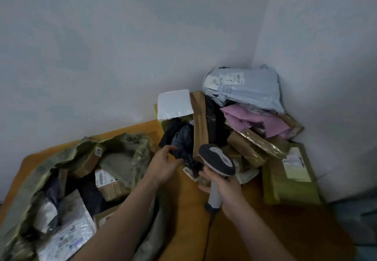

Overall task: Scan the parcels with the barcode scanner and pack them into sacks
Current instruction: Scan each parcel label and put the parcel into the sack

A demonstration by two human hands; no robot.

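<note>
My right hand [226,189] grips the grey handle of the barcode scanner [217,160], whose dark head points toward the parcel pile. My left hand [165,164] reaches at a dark plastic parcel [182,142] at the pile's near edge, fingers spread and loosely bent around its edge; a firm hold is not visible. The pile in the corner holds a white mailer [175,105], brown taped boxes [251,146], a pink bag [255,122] and a pale blue bag [248,89]. At the left lies an open green sack [130,154] with several parcels inside.
Everything rests on an orange-brown table [189,209] set into a corner of grey walls. An olive mailer [289,173] with a white label lies at the right edge. The scanner's cable [208,232] trails down toward me. The floor shows at the far right.
</note>
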